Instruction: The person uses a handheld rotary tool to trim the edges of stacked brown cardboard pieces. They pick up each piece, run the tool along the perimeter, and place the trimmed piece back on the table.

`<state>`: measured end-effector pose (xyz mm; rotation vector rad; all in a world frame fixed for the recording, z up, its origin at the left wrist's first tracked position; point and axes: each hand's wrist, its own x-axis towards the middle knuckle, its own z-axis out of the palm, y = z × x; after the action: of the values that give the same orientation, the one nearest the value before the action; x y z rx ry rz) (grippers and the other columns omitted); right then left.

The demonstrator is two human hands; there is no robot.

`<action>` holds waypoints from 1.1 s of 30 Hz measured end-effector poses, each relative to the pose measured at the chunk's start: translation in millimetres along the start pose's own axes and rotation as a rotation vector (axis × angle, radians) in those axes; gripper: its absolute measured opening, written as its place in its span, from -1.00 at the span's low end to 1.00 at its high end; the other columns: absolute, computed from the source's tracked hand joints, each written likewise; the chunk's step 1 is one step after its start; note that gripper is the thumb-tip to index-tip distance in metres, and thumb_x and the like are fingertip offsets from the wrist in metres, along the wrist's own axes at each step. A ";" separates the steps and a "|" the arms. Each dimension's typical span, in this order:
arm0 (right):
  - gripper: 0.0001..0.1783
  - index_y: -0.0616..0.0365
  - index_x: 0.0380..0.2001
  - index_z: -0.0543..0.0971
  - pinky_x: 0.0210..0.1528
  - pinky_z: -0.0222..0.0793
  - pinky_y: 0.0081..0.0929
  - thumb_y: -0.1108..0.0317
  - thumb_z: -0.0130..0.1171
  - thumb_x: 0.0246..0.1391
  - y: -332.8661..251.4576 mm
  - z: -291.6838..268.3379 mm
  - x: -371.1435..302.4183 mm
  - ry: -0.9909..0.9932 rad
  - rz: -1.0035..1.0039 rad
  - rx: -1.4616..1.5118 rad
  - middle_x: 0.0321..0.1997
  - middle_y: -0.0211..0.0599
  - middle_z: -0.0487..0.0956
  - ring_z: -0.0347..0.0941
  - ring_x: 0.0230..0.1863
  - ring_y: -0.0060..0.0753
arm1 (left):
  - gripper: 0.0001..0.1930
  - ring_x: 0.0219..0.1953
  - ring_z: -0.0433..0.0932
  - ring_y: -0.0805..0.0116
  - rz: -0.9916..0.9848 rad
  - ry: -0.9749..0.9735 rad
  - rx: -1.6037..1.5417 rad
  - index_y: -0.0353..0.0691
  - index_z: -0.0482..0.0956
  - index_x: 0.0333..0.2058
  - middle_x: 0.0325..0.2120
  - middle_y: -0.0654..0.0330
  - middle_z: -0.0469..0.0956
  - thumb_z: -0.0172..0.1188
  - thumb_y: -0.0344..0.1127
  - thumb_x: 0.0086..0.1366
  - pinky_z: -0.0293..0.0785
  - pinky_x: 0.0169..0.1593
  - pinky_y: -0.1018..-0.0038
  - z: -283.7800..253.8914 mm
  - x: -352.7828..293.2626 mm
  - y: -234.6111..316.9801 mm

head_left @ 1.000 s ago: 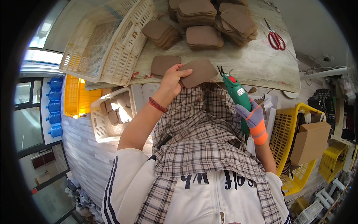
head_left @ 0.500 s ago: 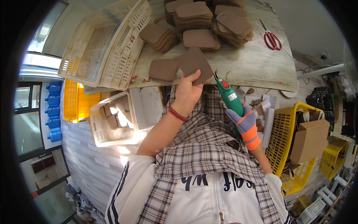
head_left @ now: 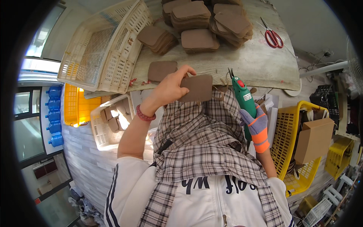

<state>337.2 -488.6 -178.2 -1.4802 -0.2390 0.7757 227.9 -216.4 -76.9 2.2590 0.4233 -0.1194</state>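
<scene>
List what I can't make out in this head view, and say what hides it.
- Head view: part of the green tool's grip, covered by the gloved right hand.
- Head view: the underside of the held brown piece, turned away from the camera.
- Head view: the rearmost brown stacks, cut off by the top edge.
- Head view: some yellow crate contents, behind the cardboard box.
</scene>
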 end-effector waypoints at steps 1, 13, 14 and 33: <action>-0.54 0.31 -0.19 0.45 -0.53 0.31 -0.71 0.26 0.35 -0.09 4.4 -1.5 0.8 0.006 -0.020 -0.127 -0.47 -0.38 0.54 0.39 -0.53 -0.71 | -0.54 -0.21 0.49 0.36 0.013 -0.077 0.128 -0.25 0.29 -0.06 -0.30 0.24 0.51 0.13 -0.58 0.01 0.39 -0.13 0.51 -2.5 -10.8 9.5; -0.41 0.28 -0.07 0.43 -0.26 0.40 -0.62 0.23 0.40 -0.14 16.1 24.1 -18.4 -0.267 -0.070 -0.346 -0.31 -0.32 0.57 0.45 -0.32 -0.63 | -0.73 -0.24 0.54 0.41 -0.376 0.254 -1.472 -0.29 0.49 -0.17 -0.30 0.20 0.58 0.21 -0.53 0.11 0.44 -0.06 0.51 97.5 -71.7 -31.5; -0.41 0.28 -0.07 0.43 -0.26 0.40 -0.62 0.23 0.40 -0.15 13.5 24.1 -19.9 -0.272 -0.061 -0.324 -0.31 -0.32 0.57 0.45 -0.32 -0.63 | -0.73 -0.23 0.54 0.39 -0.393 0.326 -1.560 -0.29 0.50 -0.16 -0.29 0.19 0.58 0.21 -0.52 0.12 0.44 -0.03 0.49 103.2 -75.8 -27.2; -0.34 0.20 -0.02 0.44 -0.20 0.45 -0.55 0.19 0.42 -0.22 -12.3 19.1 -35.3 -0.292 -0.178 -0.459 -0.25 -0.21 0.61 0.55 -0.27 -0.48 | -0.82 -0.39 0.49 0.63 -0.106 0.144 -0.501 -0.33 0.59 -0.31 -0.45 0.31 0.58 0.27 -0.45 0.06 0.41 -0.27 0.67 24.0 -48.4 -7.3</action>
<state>303.7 -493.2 -153.3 -1.7391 -0.8027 0.8242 181.2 -242.6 -87.2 1.7568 0.5789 0.0881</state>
